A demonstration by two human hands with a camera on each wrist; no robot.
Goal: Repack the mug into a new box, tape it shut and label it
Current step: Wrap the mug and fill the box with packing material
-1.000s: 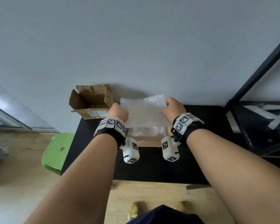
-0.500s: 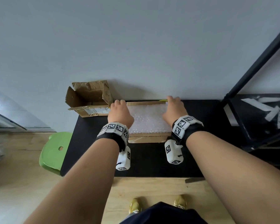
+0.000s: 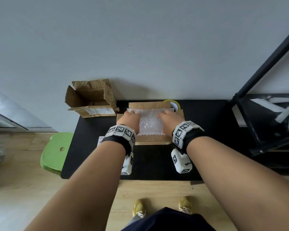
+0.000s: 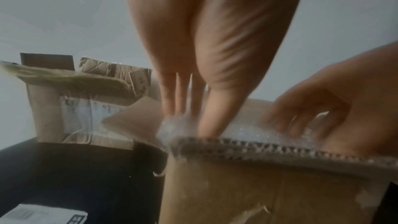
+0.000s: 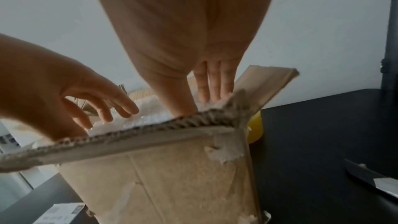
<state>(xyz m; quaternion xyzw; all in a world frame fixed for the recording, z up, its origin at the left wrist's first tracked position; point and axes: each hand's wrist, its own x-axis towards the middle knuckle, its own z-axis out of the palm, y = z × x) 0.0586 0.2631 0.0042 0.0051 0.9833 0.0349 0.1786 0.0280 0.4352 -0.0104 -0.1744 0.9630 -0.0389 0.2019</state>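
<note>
1. Head view, centre of the frame: a person's left hand (image 3: 129, 120) and right hand (image 3: 169, 120) press a sheet of bubble wrap (image 3: 149, 122) down into an open cardboard box (image 3: 151, 142) on a black table (image 3: 153, 164).
2. Left wrist view: the left hand's fingers (image 4: 170, 94) run straight down into the wrap at the box's left edge, flat and grasping nothing.
3. Right wrist view: the right hand's fingers (image 5: 215, 83) likewise lie extended at the box's right edge, pressing the wrap and gripping nothing.
4. The mug itself cannot be seen; the wrap covers the box's interior.
5. A roll of yellow tape (image 3: 174, 104) sits at the box's far right corner, partly hidden behind a flap.
6. A second, worn cardboard box (image 3: 90, 99) stands open at the upper left, at the table's far left corner against the wall.
7. A white label (image 3: 100, 140) peeks out beside the left wrist.
8. A green stool (image 3: 55, 152) stands at the left, beside the table; a black metal frame (image 3: 265, 64) occupies the right of the frame.
</note>
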